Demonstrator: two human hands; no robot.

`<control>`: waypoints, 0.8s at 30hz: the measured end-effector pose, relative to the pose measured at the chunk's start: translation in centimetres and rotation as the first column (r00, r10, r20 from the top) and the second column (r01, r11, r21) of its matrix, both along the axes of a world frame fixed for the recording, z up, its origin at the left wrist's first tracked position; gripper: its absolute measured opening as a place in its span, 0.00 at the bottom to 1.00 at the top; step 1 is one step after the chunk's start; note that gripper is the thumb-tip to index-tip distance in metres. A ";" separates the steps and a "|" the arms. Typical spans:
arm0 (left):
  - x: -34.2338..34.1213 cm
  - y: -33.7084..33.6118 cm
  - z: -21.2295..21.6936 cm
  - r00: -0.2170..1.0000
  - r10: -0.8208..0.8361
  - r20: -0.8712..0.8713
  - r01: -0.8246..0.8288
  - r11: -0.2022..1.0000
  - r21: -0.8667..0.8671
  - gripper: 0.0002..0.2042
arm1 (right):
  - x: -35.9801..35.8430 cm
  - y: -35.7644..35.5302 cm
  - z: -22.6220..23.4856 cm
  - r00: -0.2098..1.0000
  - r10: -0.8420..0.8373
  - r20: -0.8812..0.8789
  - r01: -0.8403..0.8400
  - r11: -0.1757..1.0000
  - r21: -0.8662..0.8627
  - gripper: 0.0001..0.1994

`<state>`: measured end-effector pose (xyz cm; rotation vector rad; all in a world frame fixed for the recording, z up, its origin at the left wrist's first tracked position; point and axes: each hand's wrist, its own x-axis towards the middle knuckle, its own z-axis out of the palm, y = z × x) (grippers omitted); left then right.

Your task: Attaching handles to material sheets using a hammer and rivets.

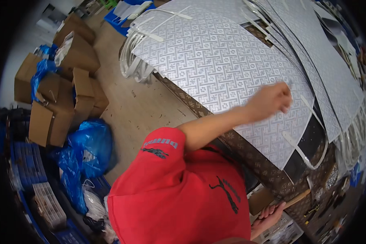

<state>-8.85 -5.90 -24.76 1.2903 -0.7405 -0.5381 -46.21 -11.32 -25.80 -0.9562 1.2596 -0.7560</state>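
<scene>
My left hand (272, 99) is over a silvery white sheet with a woven-looking pattern (215, 53). Its fingers are curled in and slightly blurred, so anything inside them is hidden. Clear-white straps with flat tabs (297, 144) are fixed along the sheet's ends; one loops beyond its near right corner. Low in the picture, by the table's edge, my right hand (269, 217) is closed round a wooden handle (297, 199). The handle points up and to the right; whatever lies at its other end cannot be made out.
More patterned sheets with bundled straps (349, 142) lie at the right of the brown-covered table (268, 175). Small tools (313, 213) are scattered at the lower right. Cardboard boxes (53, 118), blue plastic bags (91, 142) and blue crates (28, 162) stand on the left.
</scene>
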 end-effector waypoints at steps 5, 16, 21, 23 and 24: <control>8.1 16.8 1.2 0.552 0.714 0.430 -0.824 0.545 0.153 0.22 | -0.3 -1.1 -1.1 0.991 -0.120 -0.056 0.118 0.992 -0.042 0.18; 12.4 29.1 -1.9 0.288 0.675 0.679 -0.886 -0.081 0.457 0.21 | 0.8 -5.7 -1.2 0.768 0.022 -0.640 -0.110 0.989 -0.099 0.26; 14.0 29.2 -1.5 -0.063 0.771 0.633 -0.983 0.063 -0.174 0.08 | -1.3 -8.3 0.3 0.430 0.159 -0.889 -0.590 0.794 -0.143 0.26; 17.2 32.2 1.6 -0.045 0.899 0.435 -0.885 0.166 -0.435 0.05 | -1.9 -9.9 1.4 0.409 0.032 -0.912 -0.591 0.770 -0.239 0.24; 17.3 30.8 6.1 -0.104 0.872 0.478 -0.863 0.159 -0.479 0.05 | -1.8 -10.4 2.3 0.369 -0.071 -0.927 -0.635 0.709 -0.307 0.22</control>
